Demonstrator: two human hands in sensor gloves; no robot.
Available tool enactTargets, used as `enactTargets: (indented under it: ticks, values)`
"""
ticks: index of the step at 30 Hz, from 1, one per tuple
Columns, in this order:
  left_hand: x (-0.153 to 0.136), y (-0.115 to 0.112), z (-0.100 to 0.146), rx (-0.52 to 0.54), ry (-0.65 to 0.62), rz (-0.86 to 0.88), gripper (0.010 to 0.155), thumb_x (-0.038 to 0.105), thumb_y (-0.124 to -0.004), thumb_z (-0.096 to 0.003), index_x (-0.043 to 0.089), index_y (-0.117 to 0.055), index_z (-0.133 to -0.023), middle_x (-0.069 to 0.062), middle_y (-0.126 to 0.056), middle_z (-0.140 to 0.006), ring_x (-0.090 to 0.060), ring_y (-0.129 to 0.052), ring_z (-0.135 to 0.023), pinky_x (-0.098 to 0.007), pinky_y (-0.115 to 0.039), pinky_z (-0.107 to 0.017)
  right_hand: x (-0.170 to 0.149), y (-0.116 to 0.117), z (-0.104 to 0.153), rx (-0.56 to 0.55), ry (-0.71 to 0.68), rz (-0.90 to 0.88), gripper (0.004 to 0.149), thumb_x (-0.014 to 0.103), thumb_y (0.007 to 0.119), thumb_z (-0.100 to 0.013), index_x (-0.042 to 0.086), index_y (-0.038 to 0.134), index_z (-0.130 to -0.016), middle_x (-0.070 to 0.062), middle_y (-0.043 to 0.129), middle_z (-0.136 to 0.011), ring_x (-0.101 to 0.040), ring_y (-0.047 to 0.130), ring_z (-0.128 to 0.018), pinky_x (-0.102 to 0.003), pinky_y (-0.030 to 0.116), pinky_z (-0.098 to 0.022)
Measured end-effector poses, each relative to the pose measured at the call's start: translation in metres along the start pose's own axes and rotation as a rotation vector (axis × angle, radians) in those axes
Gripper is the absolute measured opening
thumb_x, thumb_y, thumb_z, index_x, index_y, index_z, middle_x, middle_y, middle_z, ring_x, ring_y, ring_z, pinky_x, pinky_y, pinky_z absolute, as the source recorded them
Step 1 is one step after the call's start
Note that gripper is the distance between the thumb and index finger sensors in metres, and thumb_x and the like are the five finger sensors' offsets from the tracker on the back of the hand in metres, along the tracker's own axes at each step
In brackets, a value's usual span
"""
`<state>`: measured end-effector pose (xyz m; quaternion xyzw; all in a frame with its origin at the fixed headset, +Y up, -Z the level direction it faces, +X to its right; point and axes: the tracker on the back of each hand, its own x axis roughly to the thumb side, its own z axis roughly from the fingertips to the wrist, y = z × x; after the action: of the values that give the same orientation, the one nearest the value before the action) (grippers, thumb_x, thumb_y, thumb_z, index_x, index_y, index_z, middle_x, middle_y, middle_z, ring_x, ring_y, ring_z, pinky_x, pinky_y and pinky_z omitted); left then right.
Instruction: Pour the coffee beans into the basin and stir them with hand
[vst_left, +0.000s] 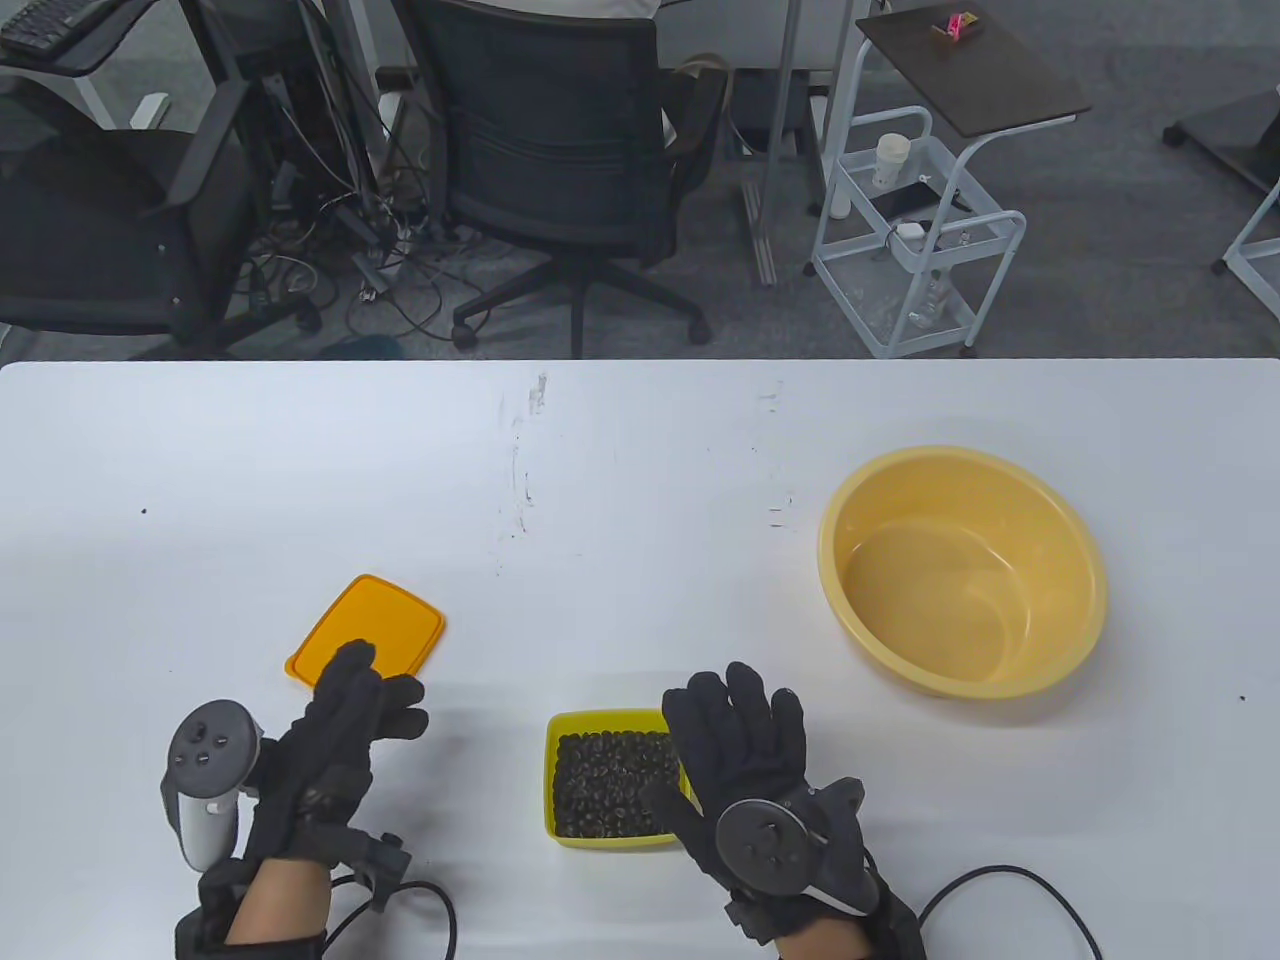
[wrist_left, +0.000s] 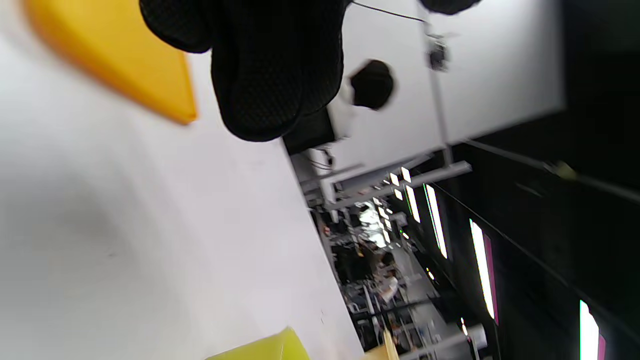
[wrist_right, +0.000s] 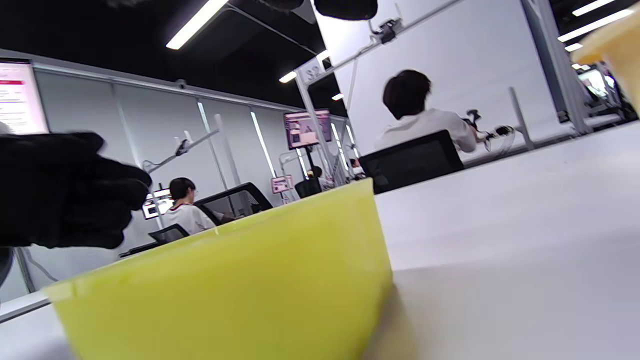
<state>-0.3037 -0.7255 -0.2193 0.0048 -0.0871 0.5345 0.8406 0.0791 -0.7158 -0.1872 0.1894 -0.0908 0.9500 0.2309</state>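
1. Left hand (vst_left: 345, 730): it sits at the near left of the white tabletop (vst_left: 640, 480), fingers extended and relaxed, gripping nothing. Its fingertips reach over the near edge of the orange lid (vst_left: 367, 628); whether they touch it cannot be told. A grey tracker (vst_left: 205, 780) is strapped to the back of the hand.
2. Orange lid: it lies flat on the tabletop, just beyond the left hand and left of the container. In the left wrist view it appears as a blurred orange slab (wrist_left: 115, 60) beside the gloved fingers (wrist_left: 275, 75).
3. Yellow-green container (vst_left: 610, 785): it stands upright at the near centre, between the two hands, uncovered. The coffee beans (vst_left: 612, 782) are inside it. The right wrist view shows its outer wall (wrist_right: 235, 285) close to the camera.
4. Right hand (vst_left: 760, 770): it is positioned at the right side of the container, fingers straight and spread, overlapping the right rim. It is not closed around anything. A round tracker (vst_left: 765, 840) sits on its back.
5. Yellow basin (vst_left: 962, 570): it stands upright on the right part of the tabletop, well apart from the container. No beans show inside it.
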Motion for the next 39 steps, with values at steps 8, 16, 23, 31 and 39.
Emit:
enactTargets:
  ticks: [8,16,23,31,39]
  values:
    - [0.032,-0.054,0.004,-0.068,-0.14,-0.893,0.079,0.063,-0.054,-0.0559,0.012,-0.032,-0.113,-0.02,-0.062,-0.108,-0.042,-0.08,-0.093,-0.062,-0.05,-0.074,-0.023,0.014,-0.005,0.085,0.242,-0.039,0.08,0.065,0.051,-0.047,0.004,0.058,-0.099,-0.023,0.051,-0.103,-0.051,0.009,-0.099,-0.066,0.006,-0.063]
    - [0.023,-0.091,-0.005,-0.222,-0.177,-1.151,0.082,0.067,-0.052,-0.0534,0.024,-0.017,-0.114,-0.018,-0.031,-0.12,-0.047,-0.041,-0.113,-0.067,-0.033,-0.077,-0.029,0.043,-0.012,0.252,0.352,-0.038,0.089,0.069,0.049,-0.046,0.001,0.049,-0.103,-0.027,0.039,-0.106,-0.052,0.008,-0.098,-0.066,0.008,-0.064]
    - [0.015,-0.084,-0.008,-0.232,-0.119,-1.138,0.082,0.068,-0.052,-0.0523,0.023,-0.02,-0.113,-0.017,-0.035,-0.12,-0.047,-0.042,-0.113,-0.066,-0.034,-0.077,-0.033,0.063,-0.017,0.393,0.399,-0.142,0.083,0.057,0.052,-0.051,0.009,0.011,-0.104,-0.024,0.013,-0.107,-0.05,-0.002,-0.096,-0.065,0.002,-0.063]
    - [0.015,-0.083,-0.007,-0.239,-0.116,-1.144,0.081,0.067,-0.053,-0.052,0.023,-0.023,-0.114,-0.017,-0.037,-0.119,-0.047,-0.043,-0.113,-0.066,-0.035,-0.077,-0.032,0.066,-0.015,0.402,0.515,-0.22,0.065,0.037,0.056,-0.051,0.001,0.04,-0.103,-0.024,0.025,-0.106,-0.053,0.008,-0.096,-0.066,0.009,-0.063]
    - [0.023,-0.085,-0.003,-0.225,-0.165,-1.128,0.082,0.067,-0.053,-0.0521,0.023,-0.019,-0.113,-0.017,-0.038,-0.119,-0.048,-0.047,-0.112,-0.066,-0.036,-0.077,-0.033,0.039,-0.014,0.344,0.567,-0.379,0.065,0.034,0.055,-0.052,-0.004,0.035,-0.101,-0.031,0.055,-0.094,-0.056,0.052,-0.089,-0.066,0.043,-0.063]
